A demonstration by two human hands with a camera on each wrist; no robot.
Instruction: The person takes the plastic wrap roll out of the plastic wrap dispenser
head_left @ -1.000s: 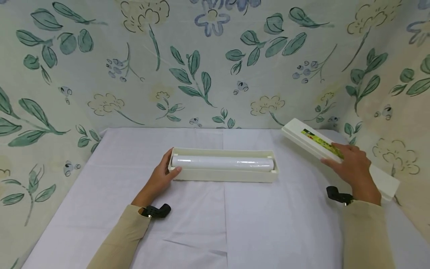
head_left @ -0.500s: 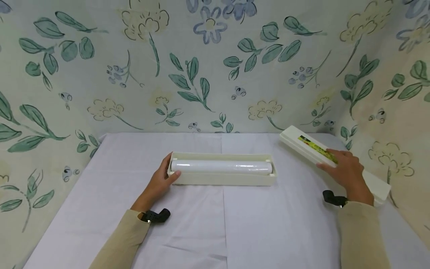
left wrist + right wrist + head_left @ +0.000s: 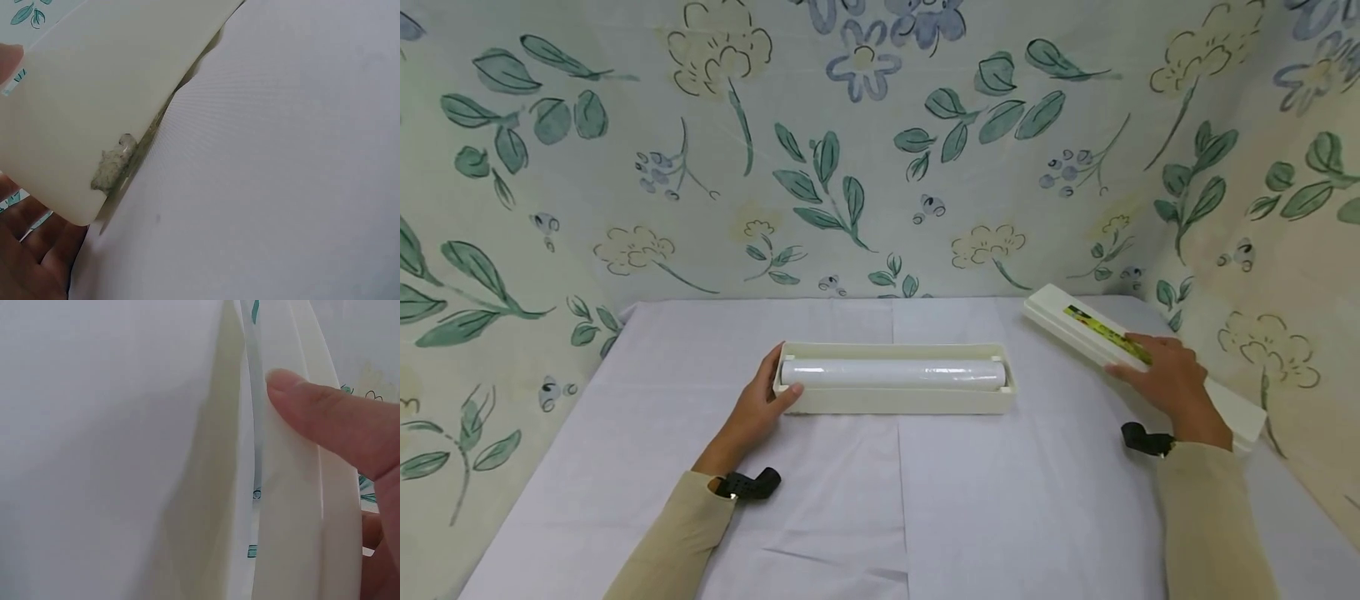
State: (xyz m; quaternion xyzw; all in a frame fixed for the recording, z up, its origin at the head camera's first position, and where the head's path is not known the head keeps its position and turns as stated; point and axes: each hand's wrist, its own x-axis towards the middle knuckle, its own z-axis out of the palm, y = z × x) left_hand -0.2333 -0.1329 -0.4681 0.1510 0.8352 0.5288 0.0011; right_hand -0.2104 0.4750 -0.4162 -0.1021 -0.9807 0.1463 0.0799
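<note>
A long cream plastic wrap dispenser box [image 3: 895, 402] sits uncovered at the middle of the table. Inside it lies a shiny white roll of what looks like cling film [image 3: 891, 374]. My left hand [image 3: 758, 410] grips the box's left end, thumb over the front wall, fingers behind. In the left wrist view, a rough greyish patch [image 3: 114, 165] marks the box's lower edge. My right hand [image 3: 1172, 385] holds the long cream lid [image 3: 1056, 312] slantwise at the right, thumb on its near edge. The lid bears a yellow-green label [image 3: 1105, 332], partly covered by the fingers.
White creased cloth [image 3: 820, 517] covers the table. A floral curtain [image 3: 865, 167] hangs behind it and along both sides. The lid's right end reaches close to the right-hand curtain. A small black device [image 3: 751, 483] is strapped to each wrist.
The whole view has shifted slightly, so box and lid appear a little lower. Both hands keep their holds, and the lid stays at much the same slant beside the box.
</note>
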